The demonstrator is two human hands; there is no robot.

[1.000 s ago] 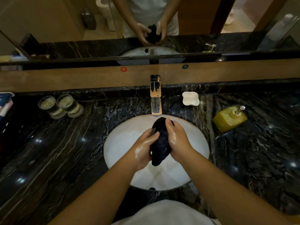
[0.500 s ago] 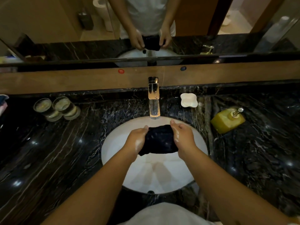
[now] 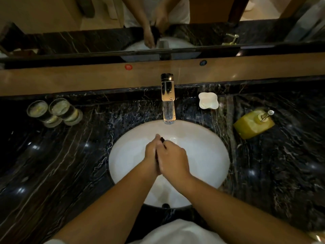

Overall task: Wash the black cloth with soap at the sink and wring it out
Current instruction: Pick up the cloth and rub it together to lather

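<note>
Over the middle of the white sink basin (image 3: 207, 152), my left hand (image 3: 151, 155) and my right hand (image 3: 173, 161) press together palm to palm. The black cloth (image 3: 162, 139) is squeezed between them. Only a thin dark strip of it shows along the seam and at the fingertips; the rest is hidden. The chrome faucet (image 3: 168, 97) stands just beyond the hands, and I cannot tell whether water runs. A yellow soap dispenser (image 3: 253, 124) lies tilted on the black marble counter to the right.
A white soap dish (image 3: 208, 100) sits right of the faucet. Two glass jars (image 3: 54, 111) stand on the counter at the left. A wooden ledge (image 3: 70, 78) and a mirror run along the back. My white shirt fills the bottom edge.
The cloth was stretched flat between both hands half a second ago. Now the hands have closed together over it, and it is almost wholly hidden.
</note>
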